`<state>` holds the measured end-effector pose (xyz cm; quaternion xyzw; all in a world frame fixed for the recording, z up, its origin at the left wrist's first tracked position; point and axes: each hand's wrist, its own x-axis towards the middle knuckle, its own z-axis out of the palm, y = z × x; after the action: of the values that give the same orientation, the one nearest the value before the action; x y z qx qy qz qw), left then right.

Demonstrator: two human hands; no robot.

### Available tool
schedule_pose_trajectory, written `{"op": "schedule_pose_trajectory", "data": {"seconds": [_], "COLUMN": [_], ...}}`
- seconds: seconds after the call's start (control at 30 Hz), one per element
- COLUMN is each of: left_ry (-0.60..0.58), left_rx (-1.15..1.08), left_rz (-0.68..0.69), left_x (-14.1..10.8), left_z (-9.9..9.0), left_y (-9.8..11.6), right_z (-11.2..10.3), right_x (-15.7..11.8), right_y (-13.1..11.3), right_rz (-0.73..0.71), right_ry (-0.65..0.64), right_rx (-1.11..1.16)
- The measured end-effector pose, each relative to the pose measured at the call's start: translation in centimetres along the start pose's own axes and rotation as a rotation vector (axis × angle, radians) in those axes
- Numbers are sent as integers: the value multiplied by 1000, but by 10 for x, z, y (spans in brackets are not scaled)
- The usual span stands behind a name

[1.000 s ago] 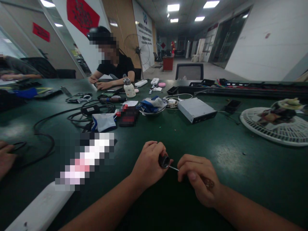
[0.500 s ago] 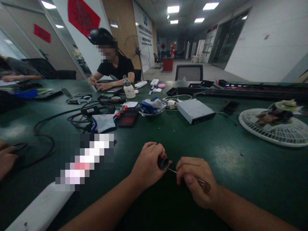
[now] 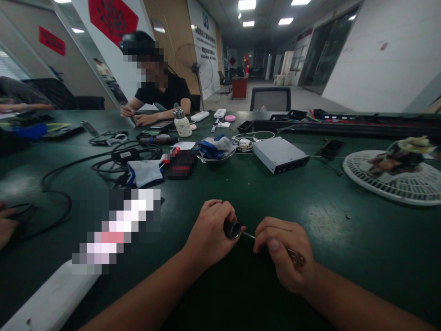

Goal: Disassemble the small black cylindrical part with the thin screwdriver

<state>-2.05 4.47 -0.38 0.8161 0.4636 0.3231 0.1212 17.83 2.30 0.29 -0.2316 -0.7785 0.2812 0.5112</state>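
Near the front middle of the dark green table (image 3: 285, 193), my left hand (image 3: 210, 236) is wrapped round a small black cylinder (image 3: 233, 229) whose round open end faces me. To its right, my right hand (image 3: 287, 253) is closed round the amber, see-through handle of a screwdriver (image 3: 296, 257). The thin metal shaft points left and ends beside the cylinder's rim; whether the tip touches it cannot be made out.
A long white object (image 3: 44, 294) lies at the front left. Behind are a grey metal box (image 3: 280, 154), a bowl with cloths (image 3: 217, 158), cables, and a white fan grille (image 3: 389, 188) at right. A person (image 3: 161, 92) sits across; another hand (image 3: 7, 225) is at the left edge.
The view has shifted slightly. My right hand and the screwdriver are a little farther from my left hand. The grips are unchanged.
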Motion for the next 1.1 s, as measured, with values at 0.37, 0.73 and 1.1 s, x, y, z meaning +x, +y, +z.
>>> {"op": "schedule_pose_trajectory", "data": {"seconds": [0.37, 0.73, 1.1], "left_ry": [-15, -15, -6], "left_rx": [24, 22, 7], "left_rz": [27, 28, 1], "left_x": [-1, -1, -1], "left_z": [2, 2, 1], "left_y": [-2, -2, -1], "right_z": [-1, 0, -1], "right_x": [-2, -2, 0], "right_y": [1, 0, 0], "right_rz": [7, -22, -13], "right_ry": [-16, 2, -6], "right_rx": [-6, 3, -13]}}
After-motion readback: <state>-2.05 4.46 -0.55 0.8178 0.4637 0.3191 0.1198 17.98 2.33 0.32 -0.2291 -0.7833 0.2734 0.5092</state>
